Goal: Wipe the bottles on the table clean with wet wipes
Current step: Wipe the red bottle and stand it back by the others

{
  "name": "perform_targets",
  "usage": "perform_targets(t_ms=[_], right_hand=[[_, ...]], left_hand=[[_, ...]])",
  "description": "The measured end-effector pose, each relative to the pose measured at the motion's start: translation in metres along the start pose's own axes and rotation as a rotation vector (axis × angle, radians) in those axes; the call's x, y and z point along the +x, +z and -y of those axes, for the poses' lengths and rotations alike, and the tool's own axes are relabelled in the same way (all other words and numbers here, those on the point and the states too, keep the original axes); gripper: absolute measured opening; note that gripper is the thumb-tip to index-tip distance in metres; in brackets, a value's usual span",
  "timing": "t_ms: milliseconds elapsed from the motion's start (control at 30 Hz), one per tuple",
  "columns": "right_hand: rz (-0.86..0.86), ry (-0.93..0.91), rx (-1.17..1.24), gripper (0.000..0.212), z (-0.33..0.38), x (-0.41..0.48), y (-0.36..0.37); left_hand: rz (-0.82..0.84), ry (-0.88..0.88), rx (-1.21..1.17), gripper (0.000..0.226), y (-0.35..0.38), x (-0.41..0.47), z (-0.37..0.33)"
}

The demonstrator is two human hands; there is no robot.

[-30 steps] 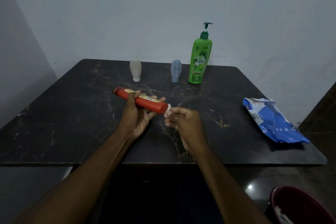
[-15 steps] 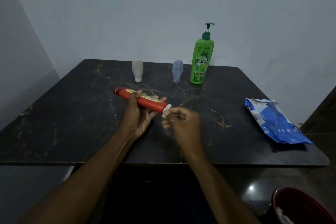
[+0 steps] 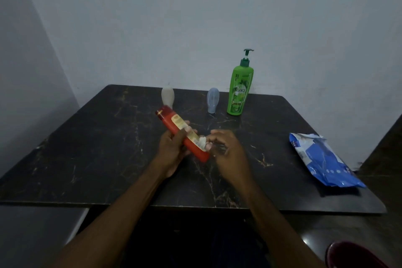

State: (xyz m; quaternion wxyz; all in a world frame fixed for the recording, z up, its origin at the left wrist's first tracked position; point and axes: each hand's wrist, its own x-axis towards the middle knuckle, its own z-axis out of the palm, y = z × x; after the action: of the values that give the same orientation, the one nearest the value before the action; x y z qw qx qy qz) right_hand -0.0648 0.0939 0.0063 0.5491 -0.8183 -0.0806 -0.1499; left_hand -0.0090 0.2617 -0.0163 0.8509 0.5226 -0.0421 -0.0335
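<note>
Lower right corner: dark red bin (image 3: 356,254), partly cut off, below the table edge. Dark marble table (image 3: 87,159) fills mid frame; near edge runs across the lower third. Frame centre: left hand (image 3: 171,150) wrapped around the red bottle (image 3: 174,125), held just above the tabletop. Its long axis runs diagonal, one end pointing to the upper left and away, the other to the lower right, toward the right hand (image 3: 226,150). Right hand fingers pinch a small white wet wipe (image 3: 202,140) against the bottle's near end. Wipes pack (image 3: 324,159), blue, lies flat at right, close to the table's right edge. Left half of the table is bare. Far edge by the wall: white bottle (image 3: 167,97), grey bottle (image 3: 212,100), green pump bottle (image 3: 240,91), all upright, well apart from the hands.
</note>
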Motion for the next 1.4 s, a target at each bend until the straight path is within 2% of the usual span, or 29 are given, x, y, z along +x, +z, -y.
perform_targets(t_ms=[100, 167, 267, 367, 500, 667, 733, 833, 933, 1033, 1133, 1400], right_hand=[[0.171, -0.037, -0.01, 0.019, 0.004, 0.005, 0.001], [0.244, -0.079, -0.009, 0.014, 0.006, 0.012, 0.001], [0.268, -0.076, 0.059, 0.011, 0.007, 0.028, 0.0], [0.22, -0.107, 0.042, 0.009, 0.009, 0.049, 0.002], [0.08, -0.135, -0.021, 0.005, 0.01, 0.08, 0.01], [0.095, -0.109, 0.0, 0.005, 0.005, 0.111, 0.028], [0.057, -0.111, -0.015, 0.006, -0.002, 0.124, 0.037], [-0.125, -0.102, -0.031, 0.008, -0.022, 0.143, 0.043], [-0.202, 0.003, 0.042, 0.012, -0.051, 0.158, 0.04], [-0.199, 0.113, 0.119, 0.012, -0.078, 0.168, 0.036], [-0.189, 0.177, 0.091, 0.011, -0.096, 0.179, 0.035], [-0.159, 0.149, 0.016, 0.008, -0.104, 0.195, 0.041]], left_hand=[[-0.026, 0.043, 0.203, 0.064, 0.008, 0.0, 0.002], [0.007, 0.07, 0.26, 0.054, 0.013, 0.005, -0.004], [0.066, 0.071, 0.35, 0.033, 0.017, 0.018, -0.026], [0.109, 0.06, 0.493, 0.031, 0.025, 0.034, -0.057], [0.087, 0.18, 0.732, 0.038, 0.039, 0.06, -0.115], [0.168, 0.171, 1.141, 0.034, 0.053, 0.098, -0.176], [0.197, 0.148, 1.232, 0.036, 0.057, 0.114, -0.185], [0.202, 0.174, 1.37, 0.038, 0.058, 0.142, -0.187], [0.207, 0.236, 1.533, 0.039, 0.054, 0.168, -0.18], [0.215, 0.252, 1.598, 0.042, 0.048, 0.191, -0.171], [0.21, 0.246, 1.597, 0.042, 0.044, 0.21, -0.162], [0.222, 0.234, 1.592, 0.043, 0.04, 0.238, -0.15]])
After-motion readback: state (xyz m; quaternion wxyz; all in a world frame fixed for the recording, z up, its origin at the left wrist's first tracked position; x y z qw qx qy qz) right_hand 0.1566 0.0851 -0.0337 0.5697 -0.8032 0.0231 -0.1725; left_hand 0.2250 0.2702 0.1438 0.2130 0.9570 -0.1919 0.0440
